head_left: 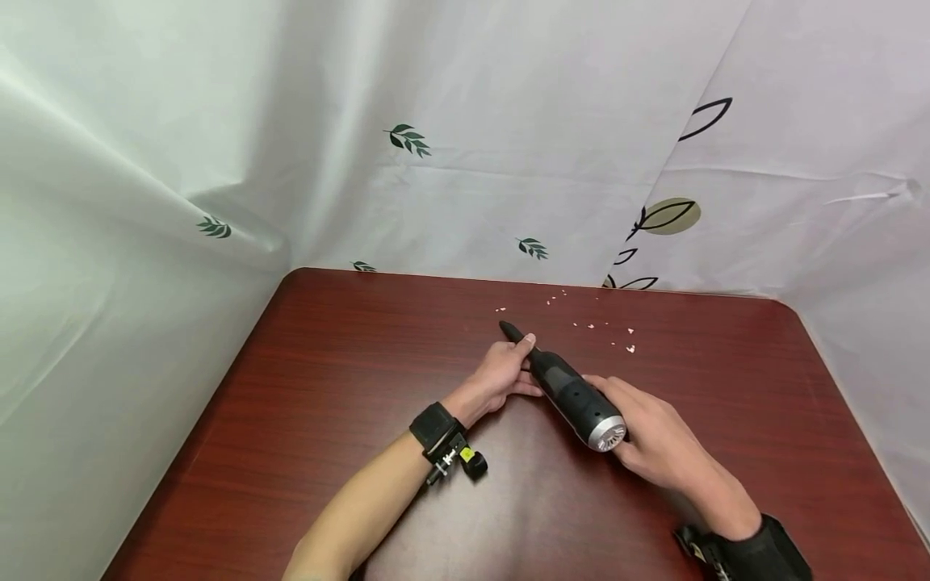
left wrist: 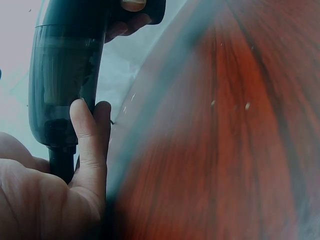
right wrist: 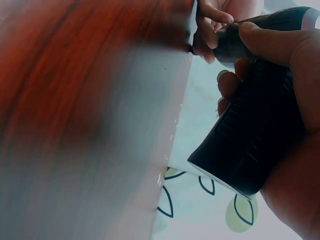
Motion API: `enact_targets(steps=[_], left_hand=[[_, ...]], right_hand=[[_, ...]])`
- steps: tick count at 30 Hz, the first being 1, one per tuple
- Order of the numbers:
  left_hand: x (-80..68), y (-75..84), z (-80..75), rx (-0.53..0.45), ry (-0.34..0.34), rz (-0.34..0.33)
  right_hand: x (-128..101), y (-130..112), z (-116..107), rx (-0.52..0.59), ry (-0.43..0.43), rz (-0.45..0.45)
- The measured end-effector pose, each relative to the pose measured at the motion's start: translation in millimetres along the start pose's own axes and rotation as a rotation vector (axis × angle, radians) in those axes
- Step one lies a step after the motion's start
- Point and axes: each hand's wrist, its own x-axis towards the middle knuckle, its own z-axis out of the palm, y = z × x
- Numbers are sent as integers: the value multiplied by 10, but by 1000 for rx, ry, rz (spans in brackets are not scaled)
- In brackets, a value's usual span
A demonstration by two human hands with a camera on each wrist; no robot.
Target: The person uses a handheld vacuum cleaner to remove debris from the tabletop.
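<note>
A black handheld vacuum cleaner (head_left: 574, 401) with a silver vented end is held over the table, its narrow nozzle (head_left: 511, 331) pointing to the far left. My right hand (head_left: 657, 428) grips its handle (right wrist: 250, 135), with the fingers wrapped round it in the right wrist view. At the front, my left hand (head_left: 501, 373) holds the nozzle near where it joins the body, thumb on one side and fingers on the other. The left wrist view shows the see-through dust cup (left wrist: 65, 90) with a pale filter inside. The nozzle's tip is hidden there.
Small white scraps (head_left: 630, 349) lie scattered over the far part of the reddish-brown wooden table (head_left: 327, 347). White curtains (head_left: 465, 202) with leaf prints hang behind the table and along its sides. Black straps with cameras (head_left: 474, 464) sit on the wrists.
</note>
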Motion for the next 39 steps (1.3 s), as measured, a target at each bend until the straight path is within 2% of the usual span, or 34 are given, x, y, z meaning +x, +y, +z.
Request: enact_targets(steps=[14, 21, 28, 39], left_hand=[[81, 98, -99, 36, 61, -1], [120, 137, -110, 70, 54, 0], [173, 144, -76, 103, 48, 12], [256, 153, 13, 125, 48, -10]], right_hand=[[182, -46, 76, 9, -23, 15], [211, -45, 94, 12, -7, 14], [201, -25, 95, 15, 6, 22], [159, -3, 86, 6, 40, 21]])
